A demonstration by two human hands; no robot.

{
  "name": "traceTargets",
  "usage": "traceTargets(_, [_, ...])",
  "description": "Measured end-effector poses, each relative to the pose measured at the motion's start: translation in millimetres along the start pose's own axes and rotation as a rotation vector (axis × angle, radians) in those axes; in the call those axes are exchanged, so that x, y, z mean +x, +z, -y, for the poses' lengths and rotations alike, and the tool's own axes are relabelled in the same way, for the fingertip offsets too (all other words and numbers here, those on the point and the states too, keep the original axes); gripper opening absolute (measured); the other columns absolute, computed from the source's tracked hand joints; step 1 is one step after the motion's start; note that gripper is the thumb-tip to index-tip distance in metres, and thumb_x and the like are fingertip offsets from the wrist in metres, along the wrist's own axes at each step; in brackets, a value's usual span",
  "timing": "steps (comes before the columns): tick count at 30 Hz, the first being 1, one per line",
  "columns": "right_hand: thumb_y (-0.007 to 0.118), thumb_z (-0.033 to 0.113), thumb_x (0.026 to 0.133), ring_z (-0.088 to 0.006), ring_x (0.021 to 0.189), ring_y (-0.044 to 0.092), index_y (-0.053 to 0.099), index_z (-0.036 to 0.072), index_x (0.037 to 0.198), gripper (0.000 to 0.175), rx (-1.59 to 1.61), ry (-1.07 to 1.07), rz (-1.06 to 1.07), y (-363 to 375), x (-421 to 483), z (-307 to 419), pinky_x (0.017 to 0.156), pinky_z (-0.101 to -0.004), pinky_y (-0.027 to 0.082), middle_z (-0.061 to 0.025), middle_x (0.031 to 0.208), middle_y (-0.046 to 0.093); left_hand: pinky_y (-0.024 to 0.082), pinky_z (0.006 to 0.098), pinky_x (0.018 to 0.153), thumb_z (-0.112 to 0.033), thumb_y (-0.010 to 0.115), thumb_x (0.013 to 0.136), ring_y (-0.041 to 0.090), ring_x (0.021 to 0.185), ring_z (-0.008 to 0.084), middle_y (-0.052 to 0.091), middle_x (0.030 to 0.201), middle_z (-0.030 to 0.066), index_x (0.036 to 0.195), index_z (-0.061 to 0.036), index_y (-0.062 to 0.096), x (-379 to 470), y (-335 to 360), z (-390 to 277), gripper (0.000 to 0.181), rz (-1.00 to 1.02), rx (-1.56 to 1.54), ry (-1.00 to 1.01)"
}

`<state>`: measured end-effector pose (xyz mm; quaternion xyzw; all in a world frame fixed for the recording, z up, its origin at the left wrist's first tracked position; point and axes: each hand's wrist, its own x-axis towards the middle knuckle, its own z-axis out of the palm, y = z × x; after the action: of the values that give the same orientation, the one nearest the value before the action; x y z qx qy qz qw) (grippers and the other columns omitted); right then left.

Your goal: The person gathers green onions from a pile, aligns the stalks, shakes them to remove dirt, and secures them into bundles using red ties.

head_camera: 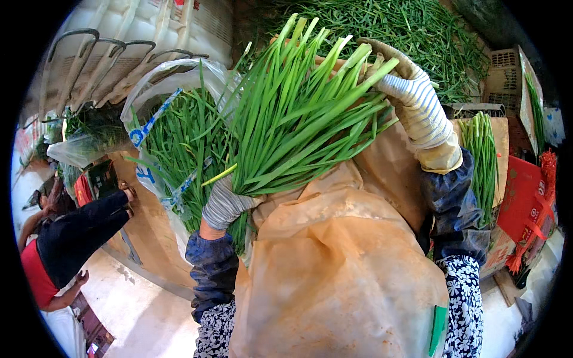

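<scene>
A large bunch of long, flat green leaves with pale cut stem ends, seemingly garlic chives (286,121), fans out before me above my lap. My left hand (226,203), in a grey knit glove, grips its lower leafy part, and leaf tips hang below the fist. At the upper right, my right hand (398,76) wears a striped, coated glove. It is against the pale stem ends with fingers bent; stems partly cover its palm, so its grip is unclear. A tan apron (344,277) covers my lap.
Left of the bunch stands a clear plastic bag (154,74) full of chives. Loose leaves (403,31) heap up ahead. A trimmed bundle (481,161) lies at right, near a red bag (521,197). Metal rods (74,67) rise at upper left; another person (80,241) is at far left.
</scene>
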<state>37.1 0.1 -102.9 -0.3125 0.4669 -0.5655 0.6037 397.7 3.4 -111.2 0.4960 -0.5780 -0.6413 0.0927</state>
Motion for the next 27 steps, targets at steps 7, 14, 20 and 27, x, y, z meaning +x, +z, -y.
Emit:
traceTargets(7, [0.061,0.017,0.081,-0.0206,0.093,0.061,0.044,-0.002,0.129,0.055,0.098,0.023,0.021,-15,12,2,0.085,-0.0321,0.048,-0.0104,0.097,0.063,0.047,0.0312,0.087,-0.008,0.082,0.064,0.058,0.096,0.0166,0.063,0.107,0.0074,0.119,-0.0013,0.054,-5,0,0,0.062,-0.021,0.041,-0.031])
traceTargets(14, [0.064,0.009,0.082,-0.0200,0.093,0.062,0.063,0.001,0.102,0.022,-0.300,-0.463,-0.748,-210,43,91,0.080,-0.0313,0.052,-0.0143,0.101,0.065,0.048,0.0312,0.085,-0.011,0.080,0.067,0.059,0.095,0.0167,0.063,0.108,0.0079,0.118,-0.0012,0.055,5,6,7,0.058,0.021,0.020,-0.018])
traceTargets(20, [0.067,0.012,0.082,-0.0142,0.096,0.058,0.062,0.006,0.113,0.032,-0.859,-0.226,-0.003,-21,41,44,0.084,-0.0262,0.045,-0.0062,0.103,0.064,0.042,0.0375,0.096,-0.027,0.075,0.072,0.054,0.112,0.0281,0.058,0.119,0.0162,0.127,-0.0043,0.050,-18,-10,8,0.064,-0.057,0.290,-0.068])
traceTargets(27, [0.058,0.003,0.087,-0.0126,0.082,0.059,0.066,0.005,0.102,0.017,-1.226,-0.227,-0.418,-89,50,52,0.074,-0.0253,0.047,-0.0037,0.091,0.066,0.045,0.0335,0.090,-0.025,0.075,0.073,0.060,0.101,0.0238,0.063,0.110,0.0126,0.124,-0.0052,0.053,-8,-12,-11,0.059,0.041,0.398,0.145])
